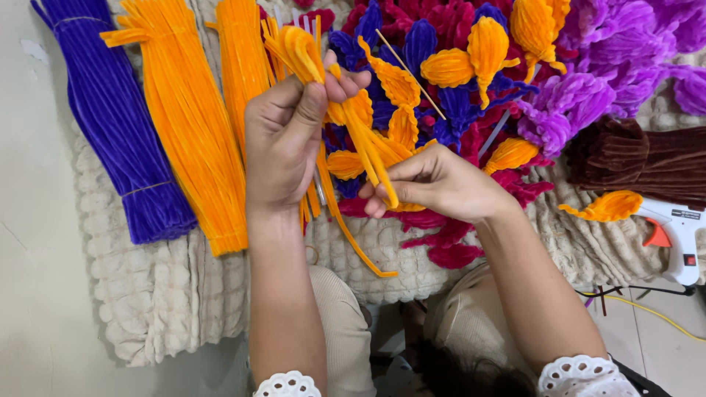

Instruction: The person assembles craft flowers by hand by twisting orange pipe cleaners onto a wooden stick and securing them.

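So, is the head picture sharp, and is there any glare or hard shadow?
Head view: light is soft and even, no glare; the hands, left and right, and the orange pipe-cleaner piece are sharp; only faint shadows fall on the cream mat.

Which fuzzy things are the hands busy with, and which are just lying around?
In use:
- orange fuzzy flower piece, held by both the left hand and the right hand

Lying about:
- purple fuzzy stick bundle
- orange fuzzy stick bundles
- finished fuzzy flowers
- brown fuzzy stick bundle
- white glue gun
- cream bumpy cloth
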